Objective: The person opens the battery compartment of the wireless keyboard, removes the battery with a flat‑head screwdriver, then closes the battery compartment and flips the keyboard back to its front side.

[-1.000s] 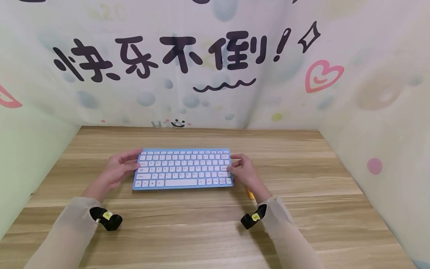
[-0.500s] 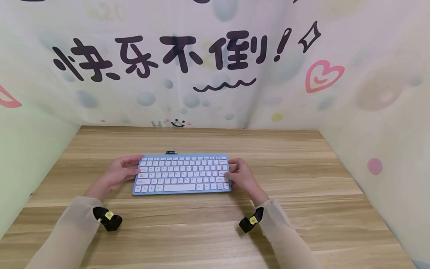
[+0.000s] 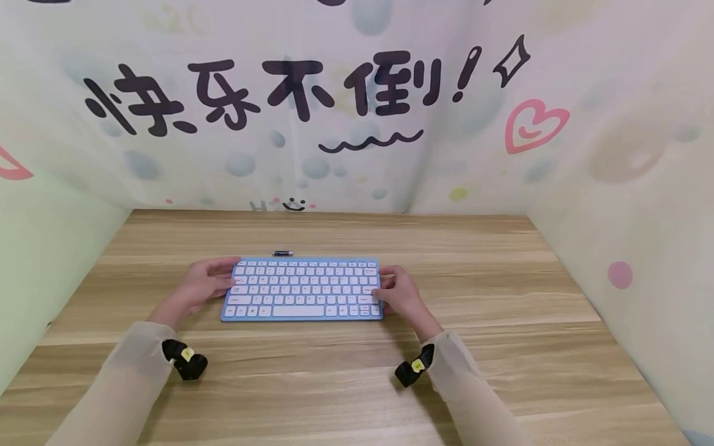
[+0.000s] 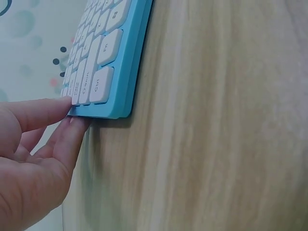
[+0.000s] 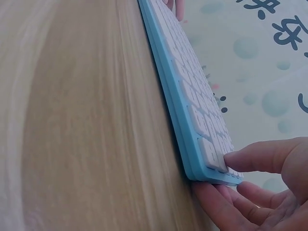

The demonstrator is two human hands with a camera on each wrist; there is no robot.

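A light-blue keyboard [image 3: 298,311] with white keys lies at the middle of the wooden table [image 3: 312,384], its keys facing up. My left hand [image 3: 205,280] pinches its left end; in the left wrist view the thumb is on the top edge and the fingers [image 4: 72,139] are at the underside. At the other end my right hand [image 3: 403,292] pinches the keyboard the same way, thumb over the corner keys and fingers [image 5: 221,207] below the edge. Just behind the keyboard lies a small dark battery [image 3: 283,253] with a silver end.
Behind the table hangs a white printed cloth [image 3: 312,142] with large black characters, and pale walls close in both sides. Each wrist wears a black camera [image 3: 411,370] on a strap over a light sleeve.
The keyboard has come down and slightly nearer with both hands, bringing the battery behind it into view. A yellow object seen by the right wrist earlier is now out of sight.
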